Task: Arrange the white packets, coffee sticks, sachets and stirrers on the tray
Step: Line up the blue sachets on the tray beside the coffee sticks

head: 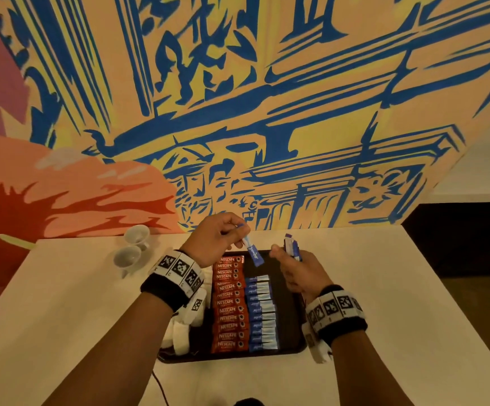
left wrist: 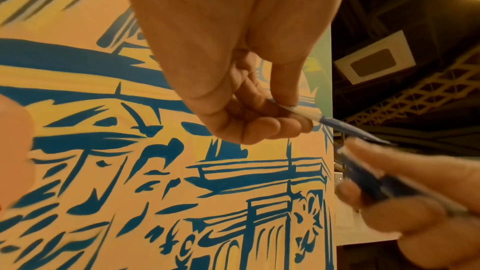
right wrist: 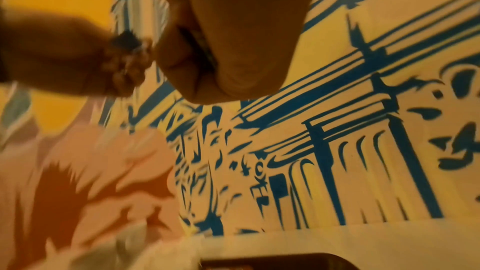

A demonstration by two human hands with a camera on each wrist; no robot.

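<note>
A dark tray (head: 290,303) lies on the white table. On it run a column of red coffee sticks (head: 229,306) and, to their right, a column of blue-and-white sachets (head: 261,312). White packets (head: 179,332) sit at the tray's left end, partly behind my left wrist. My left hand (head: 220,238) is raised over the tray's far end and pinches one blue sachet (head: 254,250) (left wrist: 335,123) by its top, the sachet hanging down. My right hand (head: 296,268) grips a small bunch of blue sachets (head: 292,247) upright, close beside the left hand.
Two white cups (head: 132,244) stand on the table to the left of the tray. A painted wall (head: 237,112) rises right behind the table. A thin dark cable (head: 160,385) trails off the tray's near left corner.
</note>
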